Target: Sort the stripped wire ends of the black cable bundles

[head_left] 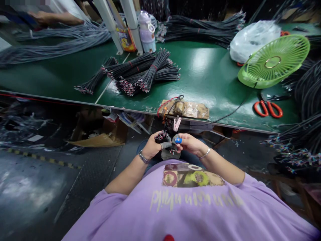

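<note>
The left hand's [152,146] fingers grip a wire bundle [161,136], nearer than the worktop [215,80]. Just right, the right hand's [188,143] fingers are pinched closed; whether on a wire, I cannot tell.

A single view is provided, taken from the person's head and directed forward and steeply down. The shirt front [135,214] is looked down on at close range along the bottom, the hands [153,145] are framed just below the centre, and the tabletop [213,80] is seen farther off, beyond them. A wide field is covered, with floor [32,187] included at the left.
</note>
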Available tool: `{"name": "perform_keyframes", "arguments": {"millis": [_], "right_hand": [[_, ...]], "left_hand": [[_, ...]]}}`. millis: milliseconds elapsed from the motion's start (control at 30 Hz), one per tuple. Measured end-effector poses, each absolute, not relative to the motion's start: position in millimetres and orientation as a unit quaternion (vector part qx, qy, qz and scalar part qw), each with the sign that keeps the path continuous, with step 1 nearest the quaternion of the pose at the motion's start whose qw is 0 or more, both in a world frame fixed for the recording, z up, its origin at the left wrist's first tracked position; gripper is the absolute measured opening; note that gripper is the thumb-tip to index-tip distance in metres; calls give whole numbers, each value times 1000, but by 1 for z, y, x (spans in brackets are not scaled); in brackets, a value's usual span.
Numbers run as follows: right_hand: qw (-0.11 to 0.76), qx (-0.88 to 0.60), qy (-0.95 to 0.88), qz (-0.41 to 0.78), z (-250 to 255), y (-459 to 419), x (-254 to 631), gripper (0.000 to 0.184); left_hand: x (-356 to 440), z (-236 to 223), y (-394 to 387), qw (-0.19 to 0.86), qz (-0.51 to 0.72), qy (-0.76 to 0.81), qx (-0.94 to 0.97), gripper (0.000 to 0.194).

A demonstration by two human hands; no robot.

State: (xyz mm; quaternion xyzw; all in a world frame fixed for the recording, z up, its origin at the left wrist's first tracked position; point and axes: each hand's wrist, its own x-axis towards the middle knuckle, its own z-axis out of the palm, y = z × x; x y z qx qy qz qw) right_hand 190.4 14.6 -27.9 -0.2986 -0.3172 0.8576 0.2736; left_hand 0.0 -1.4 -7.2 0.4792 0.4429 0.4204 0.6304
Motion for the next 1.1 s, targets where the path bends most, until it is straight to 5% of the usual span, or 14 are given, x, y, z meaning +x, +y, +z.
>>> {"name": "perform_keyframes", "arguments": {"millis": [367,700,933,1100], "right_hand": [[299,-383,-297,822,-20,11,183,41],[325,-372,-383,780,-17,13,183,29],[376,-390,-556,630,-8,9,184,24],[367,-397,-526,657,-11,13,187,39]], "left_hand": [[-4,-8,1,533,467,473,523,21],[-7,-6,3,543,483,489,482,21],[-8,-3,5,529,491,495,483,22],[-13,5,9,531,507,478,481,21]]}}
